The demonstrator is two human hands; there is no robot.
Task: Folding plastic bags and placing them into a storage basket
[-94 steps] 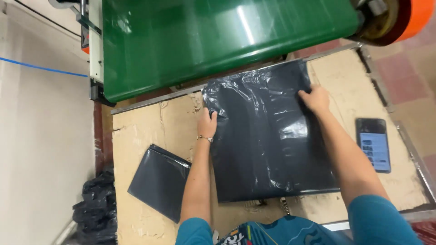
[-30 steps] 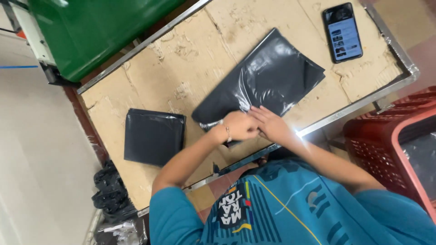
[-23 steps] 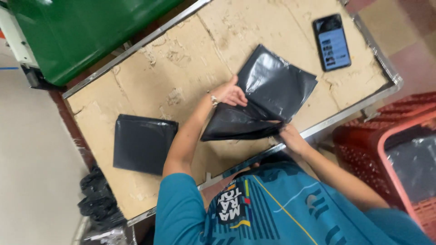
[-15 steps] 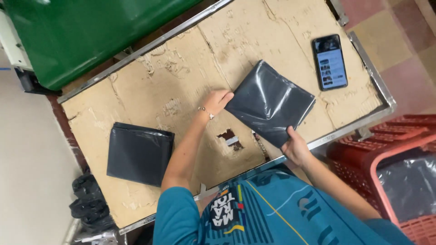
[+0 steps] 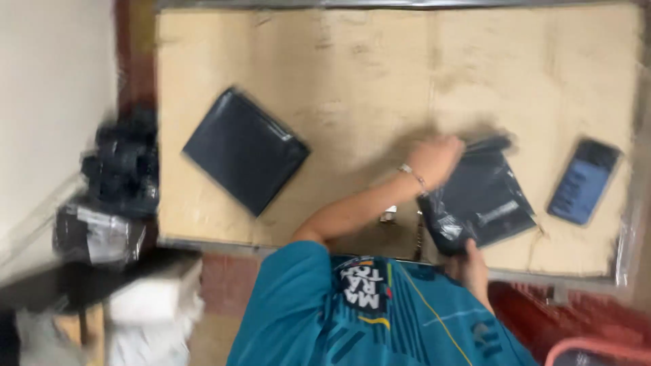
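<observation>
A black plastic bag [image 5: 485,196], folded small, lies on the cardboard-covered table [image 5: 352,74] near its front edge. My left hand [image 5: 437,157] presses on the bag's upper left corner. My right hand [image 5: 468,266] grips the bag's lower left corner at the table edge. A second folded black bag [image 5: 245,149] lies flat on the left part of the table, apart from both hands. The frame is motion-blurred.
A phone [image 5: 583,181] with a lit blue screen lies at the right of the table. Dark crumpled bags [image 5: 122,166] and white items [image 5: 152,305] sit on the floor at the left. A red crate [image 5: 590,339] shows at bottom right.
The large black bag was folded down into a small packet. The view has swung, so the table now appears level and the green machine is out of sight.
</observation>
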